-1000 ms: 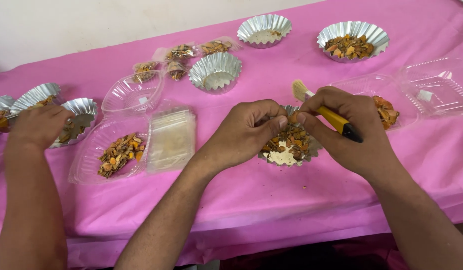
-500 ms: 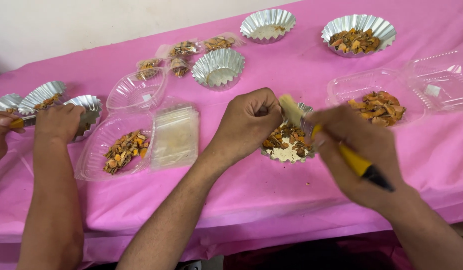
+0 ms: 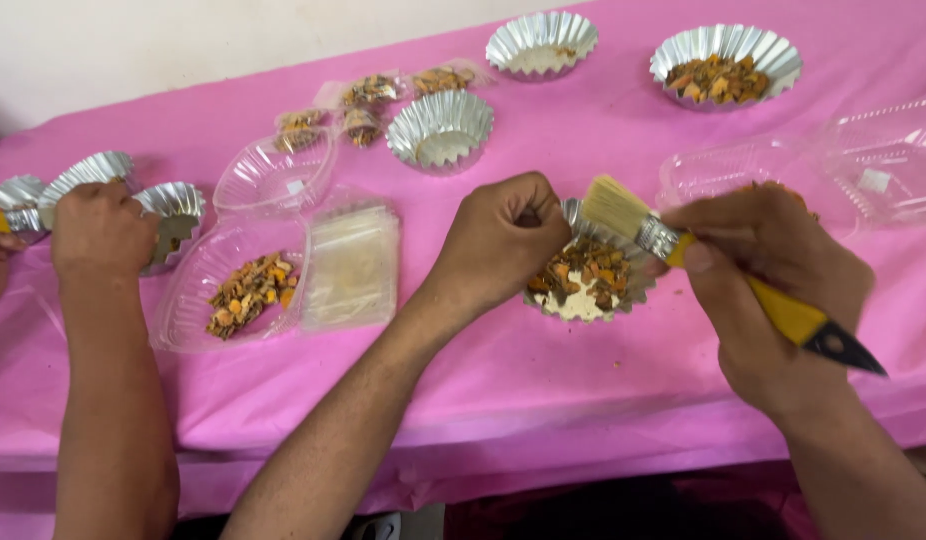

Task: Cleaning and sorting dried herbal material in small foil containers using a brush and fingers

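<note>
Pink-clothed tabletop (image 3: 623,420): fluted foil cup of orange-brown pieces (image 3: 586,283) is steadied at its rim by the fisted left hand (image 3: 503,240). Yellow-handled brush (image 3: 683,260) is gripped in the right hand (image 3: 773,290), bristles just above the cup. Two foil cups behind it look unfilled.

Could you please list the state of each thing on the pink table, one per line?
Left hand: closed in a fist at the foil cup's rim.
Right hand: gripping the brush.
Brush: raised, bristles above the cup.
Foil cup: filled with orange-brown pieces.
Clear clamshell: open, partly filled.
Far foil cup: filled.
Middle foil cup: empty.
</note>
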